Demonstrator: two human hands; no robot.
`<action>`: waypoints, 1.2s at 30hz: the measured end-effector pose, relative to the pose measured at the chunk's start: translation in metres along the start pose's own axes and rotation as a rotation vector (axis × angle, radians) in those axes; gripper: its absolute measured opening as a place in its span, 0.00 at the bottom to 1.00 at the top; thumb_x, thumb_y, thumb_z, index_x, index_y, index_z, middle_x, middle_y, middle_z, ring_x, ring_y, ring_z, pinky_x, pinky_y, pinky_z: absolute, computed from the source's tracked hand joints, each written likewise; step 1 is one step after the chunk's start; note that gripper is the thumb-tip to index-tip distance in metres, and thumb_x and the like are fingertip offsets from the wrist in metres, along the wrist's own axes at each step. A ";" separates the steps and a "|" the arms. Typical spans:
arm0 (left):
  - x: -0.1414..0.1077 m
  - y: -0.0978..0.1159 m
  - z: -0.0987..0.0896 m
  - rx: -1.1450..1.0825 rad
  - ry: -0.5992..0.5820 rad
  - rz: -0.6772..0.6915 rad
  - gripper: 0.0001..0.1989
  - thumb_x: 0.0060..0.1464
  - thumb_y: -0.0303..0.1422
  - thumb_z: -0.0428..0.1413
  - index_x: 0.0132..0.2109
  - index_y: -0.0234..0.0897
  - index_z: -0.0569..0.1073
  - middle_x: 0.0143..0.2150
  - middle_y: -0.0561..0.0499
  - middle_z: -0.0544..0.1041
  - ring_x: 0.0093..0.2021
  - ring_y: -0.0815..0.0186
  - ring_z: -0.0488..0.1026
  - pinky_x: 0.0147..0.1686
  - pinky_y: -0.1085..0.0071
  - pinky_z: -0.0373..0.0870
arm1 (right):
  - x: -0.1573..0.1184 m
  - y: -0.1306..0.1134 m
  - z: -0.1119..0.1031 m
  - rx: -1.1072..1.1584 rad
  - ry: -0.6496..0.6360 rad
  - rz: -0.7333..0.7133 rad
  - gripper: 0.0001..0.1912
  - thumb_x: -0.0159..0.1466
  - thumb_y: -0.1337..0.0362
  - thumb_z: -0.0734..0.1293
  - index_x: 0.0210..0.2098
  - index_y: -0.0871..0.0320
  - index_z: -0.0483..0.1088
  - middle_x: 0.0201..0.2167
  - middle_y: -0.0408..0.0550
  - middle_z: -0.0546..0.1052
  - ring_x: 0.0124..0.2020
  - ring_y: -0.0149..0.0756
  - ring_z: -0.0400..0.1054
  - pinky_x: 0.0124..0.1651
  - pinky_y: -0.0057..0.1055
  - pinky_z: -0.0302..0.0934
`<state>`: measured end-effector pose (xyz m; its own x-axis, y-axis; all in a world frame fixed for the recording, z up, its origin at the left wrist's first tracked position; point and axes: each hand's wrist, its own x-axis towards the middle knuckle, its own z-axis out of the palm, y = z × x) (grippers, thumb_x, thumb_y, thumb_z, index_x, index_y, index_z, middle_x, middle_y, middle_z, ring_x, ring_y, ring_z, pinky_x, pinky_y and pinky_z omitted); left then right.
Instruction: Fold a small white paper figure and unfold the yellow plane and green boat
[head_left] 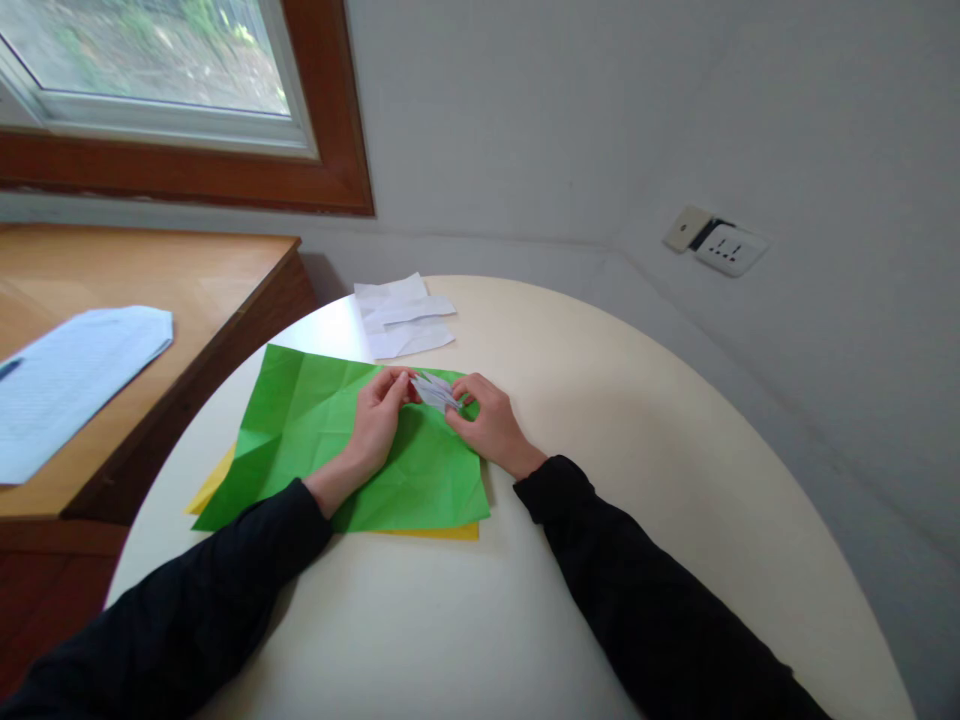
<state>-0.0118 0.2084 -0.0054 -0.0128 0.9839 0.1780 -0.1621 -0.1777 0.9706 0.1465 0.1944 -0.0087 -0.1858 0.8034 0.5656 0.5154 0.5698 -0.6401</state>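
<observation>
Between my two hands is a small piece of folded white paper, with several thin layers fanning out at its upper edge. My left hand pinches its left end between thumb and fingers. At the right end, the thumb and fingers of my right hand are closed on the same paper. Both hands are above a creased green sheet of paper. Corners of a yellow sheet stick out from under the green one.
Several white paper pieces lie at the far edge of the round white table. To the left, a wooden desk carries a stack of written sheets and a pen. A wall socket is at right.
</observation>
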 end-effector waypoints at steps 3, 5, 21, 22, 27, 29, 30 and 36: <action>0.001 -0.001 0.000 -0.100 -0.011 -0.024 0.08 0.47 0.37 0.56 0.34 0.38 0.70 0.23 0.56 0.69 0.26 0.69 0.66 0.31 0.72 0.65 | 0.000 0.000 0.000 -0.003 0.007 -0.001 0.06 0.51 0.72 0.62 0.27 0.56 0.61 0.29 0.44 0.70 0.33 0.34 0.66 0.35 0.30 0.61; 0.001 -0.002 -0.001 -0.117 -0.027 -0.042 0.08 0.47 0.36 0.55 0.35 0.38 0.69 0.23 0.56 0.69 0.26 0.69 0.67 0.30 0.72 0.65 | 0.001 0.000 0.000 -0.008 0.014 -0.004 0.06 0.51 0.72 0.62 0.27 0.56 0.61 0.29 0.44 0.70 0.33 0.34 0.66 0.35 0.29 0.61; -0.005 0.010 0.005 0.161 -0.178 -0.064 0.09 0.41 0.34 0.58 0.31 0.36 0.69 0.25 0.54 0.70 0.27 0.68 0.67 0.31 0.70 0.64 | 0.002 -0.004 -0.001 -0.006 0.068 0.010 0.03 0.54 0.69 0.62 0.28 0.56 0.62 0.28 0.43 0.68 0.28 0.31 0.63 0.29 0.27 0.60; -0.005 0.009 0.005 0.164 -0.182 -0.062 0.09 0.42 0.34 0.59 0.31 0.36 0.69 0.25 0.54 0.70 0.26 0.68 0.67 0.31 0.70 0.64 | 0.002 -0.004 -0.001 -0.002 0.066 0.006 0.03 0.54 0.69 0.62 0.29 0.56 0.62 0.28 0.43 0.68 0.29 0.31 0.63 0.29 0.27 0.60; -0.003 0.005 0.004 0.145 -0.187 -0.051 0.09 0.42 0.34 0.58 0.31 0.35 0.69 0.27 0.54 0.70 0.27 0.68 0.67 0.32 0.69 0.64 | 0.002 -0.003 -0.001 0.020 0.045 -0.013 0.03 0.55 0.68 0.63 0.31 0.56 0.63 0.30 0.44 0.69 0.32 0.32 0.64 0.31 0.28 0.62; -0.002 0.003 0.003 0.130 -0.179 -0.042 0.09 0.42 0.34 0.58 0.31 0.35 0.69 0.26 0.54 0.70 0.27 0.69 0.67 0.32 0.69 0.65 | 0.002 -0.002 0.000 0.033 0.039 -0.026 0.04 0.56 0.67 0.64 0.32 0.57 0.64 0.30 0.45 0.69 0.33 0.33 0.65 0.31 0.28 0.63; -0.001 0.003 0.003 0.127 -0.176 -0.036 0.08 0.42 0.35 0.58 0.31 0.35 0.69 0.26 0.54 0.70 0.27 0.69 0.67 0.32 0.69 0.65 | 0.002 -0.002 0.000 0.039 0.034 -0.034 0.04 0.56 0.67 0.64 0.32 0.57 0.64 0.31 0.46 0.69 0.33 0.33 0.65 0.32 0.28 0.63; 0.000 0.000 0.002 0.125 -0.157 -0.006 0.07 0.43 0.33 0.58 0.28 0.37 0.68 0.25 0.55 0.70 0.28 0.68 0.68 0.32 0.70 0.65 | 0.001 -0.003 -0.002 0.092 -0.012 -0.088 0.07 0.56 0.66 0.65 0.35 0.57 0.65 0.35 0.48 0.71 0.38 0.35 0.66 0.34 0.29 0.65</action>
<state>-0.0103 0.2087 -0.0053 0.1438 0.9721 0.1854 -0.0378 -0.1818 0.9826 0.1462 0.1930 -0.0048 -0.2373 0.7516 0.6154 0.4180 0.6509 -0.6337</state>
